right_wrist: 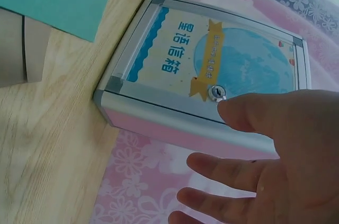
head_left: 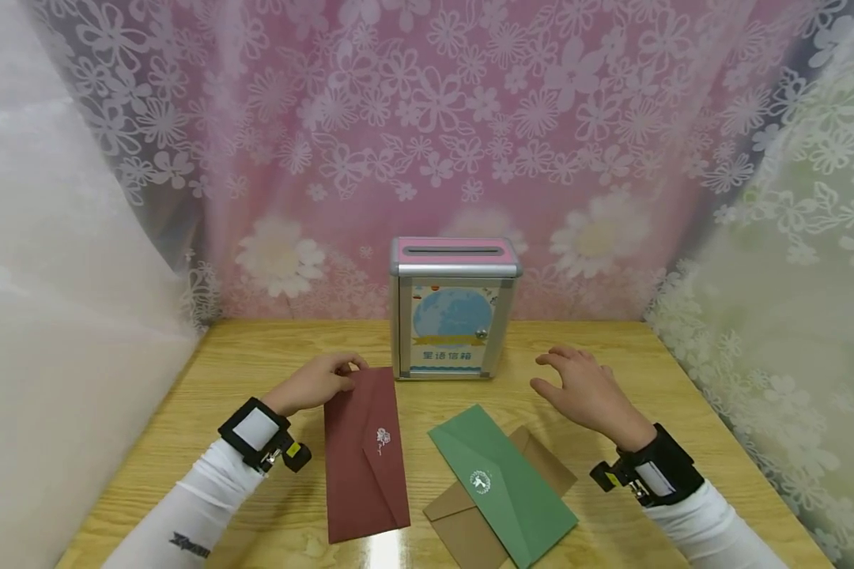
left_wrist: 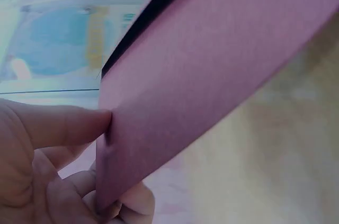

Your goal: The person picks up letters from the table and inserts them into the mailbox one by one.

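Observation:
My left hand (head_left: 322,382) pinches the top edge of a dark red envelope (head_left: 356,482), thumb on one face and fingers behind it in the left wrist view. A small white flower print marks the envelope's flap. My right hand (head_left: 576,389) hovers right of the mailbox, fingers spread and holding nothing. The mailbox (head_left: 455,316) has a pink top with a slot (head_left: 454,250), a silver frame, a globe picture and a keyed lock (right_wrist: 216,93). In front of it a green envelope (head_left: 505,482) lies crosswise over a brown envelope (head_left: 462,521).
A wooden table (head_left: 256,348) carries everything. Behind the mailbox hangs a pink flowered curtain (head_left: 427,158). Pale sheets stand at the left (head_left: 78,276) and right (head_left: 804,316) sides of the table.

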`<control>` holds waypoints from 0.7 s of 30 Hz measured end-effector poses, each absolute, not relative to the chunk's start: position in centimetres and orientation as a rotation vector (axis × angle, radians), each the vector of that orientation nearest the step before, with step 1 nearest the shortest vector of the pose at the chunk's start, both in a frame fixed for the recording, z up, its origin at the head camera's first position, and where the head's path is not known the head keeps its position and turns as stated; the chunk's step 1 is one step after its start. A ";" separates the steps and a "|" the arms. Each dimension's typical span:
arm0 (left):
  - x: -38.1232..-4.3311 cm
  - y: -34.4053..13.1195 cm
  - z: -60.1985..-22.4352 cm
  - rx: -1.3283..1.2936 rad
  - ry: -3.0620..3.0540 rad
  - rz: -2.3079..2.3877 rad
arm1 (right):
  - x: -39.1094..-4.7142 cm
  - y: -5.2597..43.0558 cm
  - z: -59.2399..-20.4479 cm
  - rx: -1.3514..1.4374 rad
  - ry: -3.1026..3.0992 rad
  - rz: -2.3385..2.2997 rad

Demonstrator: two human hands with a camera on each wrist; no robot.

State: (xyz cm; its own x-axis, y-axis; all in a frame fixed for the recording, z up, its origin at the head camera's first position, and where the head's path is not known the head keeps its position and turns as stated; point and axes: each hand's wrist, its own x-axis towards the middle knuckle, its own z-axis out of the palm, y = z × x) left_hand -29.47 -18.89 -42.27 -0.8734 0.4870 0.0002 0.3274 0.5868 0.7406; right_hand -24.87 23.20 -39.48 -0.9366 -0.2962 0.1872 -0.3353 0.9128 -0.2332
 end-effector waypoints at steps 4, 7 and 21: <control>-29.2 -18.4 -40.1 0.708 2.705 1.181 | -24.6 22.8 -39.5 0.525 -2.899 0.381; -28.6 -17.4 -38.6 0.705 2.739 1.205 | -24.4 22.2 -39.6 0.552 -2.887 0.387; -26.8 -11.1 -34.6 1.036 2.905 1.341 | -22.8 17.9 -38.1 0.765 -2.825 0.619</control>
State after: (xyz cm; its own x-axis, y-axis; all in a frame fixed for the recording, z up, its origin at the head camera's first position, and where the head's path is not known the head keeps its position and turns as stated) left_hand -26.76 -11.13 -34.59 -0.7882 0.4382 0.4321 0.6131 0.4983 0.6130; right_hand -22.76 17.88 -38.11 -0.8585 -0.4496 0.2468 -0.5116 0.7847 -0.3501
